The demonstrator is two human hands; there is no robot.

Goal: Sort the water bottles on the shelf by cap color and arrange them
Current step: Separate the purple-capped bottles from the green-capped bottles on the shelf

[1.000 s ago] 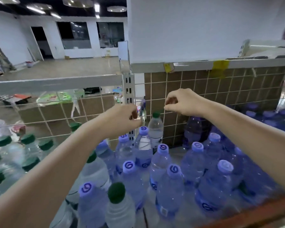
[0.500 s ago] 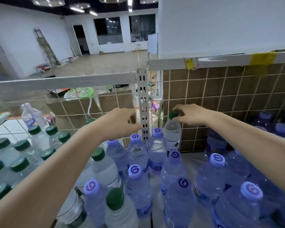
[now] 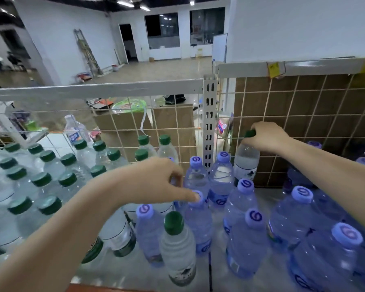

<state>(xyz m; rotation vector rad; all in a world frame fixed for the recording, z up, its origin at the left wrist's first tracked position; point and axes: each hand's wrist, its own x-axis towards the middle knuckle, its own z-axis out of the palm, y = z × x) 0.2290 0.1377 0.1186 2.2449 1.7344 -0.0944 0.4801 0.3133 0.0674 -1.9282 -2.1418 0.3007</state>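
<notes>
The right hand [image 3: 266,137] gripped the green cap [image 3: 249,133] of a clear bottle [image 3: 246,163], its fingers curled over the top. That bottle stood upright against the wire grid [image 3: 282,114], directly below the hand, at the back of a cluster of purple-capped bottles [image 3: 247,226]. Half a second before, the same hand was already on this cap; 1 second before, it hung above the bottle with its fingers pinched on nothing.

The left hand [image 3: 156,182] reached forward with its index finger stretched out, the tip touching the purple cap [image 3: 197,197] of a bottle just ahead of it, while the other fingers curled loosely and held nothing. In the 2 earlier frames it was closed loosely near the white slotted post [image 3: 209,123], higher up; it had since dropped to cap level.

Left of that hand, many green-capped bottles [image 3: 42,180] stood grouped on the shelf [image 3: 217,245]. Below the wrist, 1 more green-capped bottle [image 3: 177,247] stood near the front edge, beside a purple-capped one [image 3: 145,228]. The view had also widened leftward, showing more of the green group than earlier.
</notes>
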